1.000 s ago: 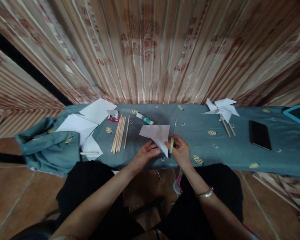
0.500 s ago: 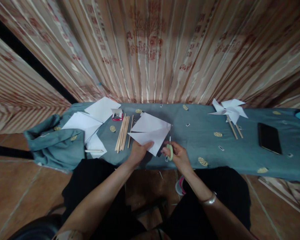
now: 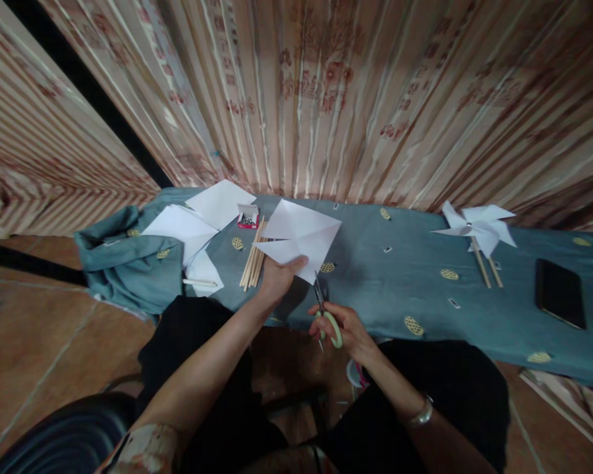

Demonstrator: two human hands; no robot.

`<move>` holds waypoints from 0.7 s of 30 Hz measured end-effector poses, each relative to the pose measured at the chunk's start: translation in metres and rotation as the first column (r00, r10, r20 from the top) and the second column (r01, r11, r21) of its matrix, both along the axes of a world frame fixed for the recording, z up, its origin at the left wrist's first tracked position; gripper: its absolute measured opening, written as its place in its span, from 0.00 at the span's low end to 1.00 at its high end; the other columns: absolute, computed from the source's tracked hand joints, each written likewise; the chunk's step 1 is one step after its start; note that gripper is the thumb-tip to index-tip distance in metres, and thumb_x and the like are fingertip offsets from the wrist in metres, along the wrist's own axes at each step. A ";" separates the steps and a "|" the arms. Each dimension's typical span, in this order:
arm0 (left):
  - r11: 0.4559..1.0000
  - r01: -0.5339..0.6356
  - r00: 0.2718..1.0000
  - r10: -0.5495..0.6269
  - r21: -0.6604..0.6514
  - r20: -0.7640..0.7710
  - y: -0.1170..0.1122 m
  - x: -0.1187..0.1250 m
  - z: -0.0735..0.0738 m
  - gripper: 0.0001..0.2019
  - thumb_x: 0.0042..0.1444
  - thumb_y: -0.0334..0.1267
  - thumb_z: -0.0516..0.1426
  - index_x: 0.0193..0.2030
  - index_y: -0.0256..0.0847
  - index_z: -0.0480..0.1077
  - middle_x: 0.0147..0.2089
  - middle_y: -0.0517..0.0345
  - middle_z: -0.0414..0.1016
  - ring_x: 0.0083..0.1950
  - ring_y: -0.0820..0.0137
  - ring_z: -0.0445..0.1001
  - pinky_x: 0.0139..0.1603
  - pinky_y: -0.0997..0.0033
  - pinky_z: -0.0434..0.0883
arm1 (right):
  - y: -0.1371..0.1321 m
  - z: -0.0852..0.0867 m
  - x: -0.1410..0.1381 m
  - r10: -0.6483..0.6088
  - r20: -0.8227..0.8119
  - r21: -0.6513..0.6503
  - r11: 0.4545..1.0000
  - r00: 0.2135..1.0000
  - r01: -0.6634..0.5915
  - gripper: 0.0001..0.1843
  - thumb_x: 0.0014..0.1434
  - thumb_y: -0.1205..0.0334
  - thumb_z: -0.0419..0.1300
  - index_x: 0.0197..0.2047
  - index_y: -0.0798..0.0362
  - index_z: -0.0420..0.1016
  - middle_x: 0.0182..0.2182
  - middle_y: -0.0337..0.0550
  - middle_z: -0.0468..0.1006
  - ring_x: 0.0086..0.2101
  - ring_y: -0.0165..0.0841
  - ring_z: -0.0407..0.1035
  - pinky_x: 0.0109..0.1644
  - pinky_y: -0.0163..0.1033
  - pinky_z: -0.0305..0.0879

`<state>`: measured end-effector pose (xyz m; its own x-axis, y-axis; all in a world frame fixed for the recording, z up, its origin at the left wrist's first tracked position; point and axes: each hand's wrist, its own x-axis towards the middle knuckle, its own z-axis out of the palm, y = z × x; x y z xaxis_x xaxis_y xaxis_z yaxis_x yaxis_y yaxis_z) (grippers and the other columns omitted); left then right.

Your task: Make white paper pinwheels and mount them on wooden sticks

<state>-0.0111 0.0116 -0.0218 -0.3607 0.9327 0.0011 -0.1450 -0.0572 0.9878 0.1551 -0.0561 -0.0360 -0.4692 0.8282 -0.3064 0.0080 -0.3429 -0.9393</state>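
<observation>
My left hand (image 3: pixel 279 278) pinches a white square sheet of paper (image 3: pixel 306 230) near its lower edge, thumb on top. A slit cuts into the paper from its left corner, and faint fold lines cross it. My right hand (image 3: pixel 346 329) has its fingers in the handles of green-handled scissors (image 3: pixel 329 327). Their blades point up toward the paper's bottom corner, close to it; whether they touch I cannot tell. Just left of the paper lie several thin wooden sticks (image 3: pixel 253 260), partly behind it. Beyond them stands a small open red box (image 3: pixel 248 217) of small metallic pieces.
White paper sheets (image 3: pixel 178 227) and a white pen (image 3: pixel 200 283) lie on the left of the cloth-covered table (image 3: pixel 370 296). Paper pinwheels (image 3: pixel 484 229) on sticks and a black phone (image 3: pixel 559 293) lie to the right. A patterned curtain (image 3: pixel 316 131) hangs behind the table.
The scissors have moved from the paper's right corner down to its bottom corner. The paper has turned and lifted slightly in my left hand. The whole view has shifted a little.
</observation>
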 end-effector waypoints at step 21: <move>0.997 0.074 0.996 -0.075 -0.019 -0.043 -0.002 0.007 -0.012 0.23 0.40 0.40 0.66 0.46 0.36 0.73 0.42 0.50 0.80 0.45 0.60 0.76 0.51 0.59 0.71 | 0.002 -0.002 0.003 0.019 0.024 -0.012 1.000 1.000 -0.018 0.23 0.49 0.42 0.65 0.36 0.55 0.73 0.23 0.40 0.76 0.22 0.28 0.70 0.22 0.30 0.62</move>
<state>-0.0046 0.0096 -0.0335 -0.2902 0.9570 -0.0016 -0.1054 -0.0303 0.9940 0.1586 -0.0545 -0.0381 -0.4768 0.8159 -0.3271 0.0368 -0.3533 -0.9348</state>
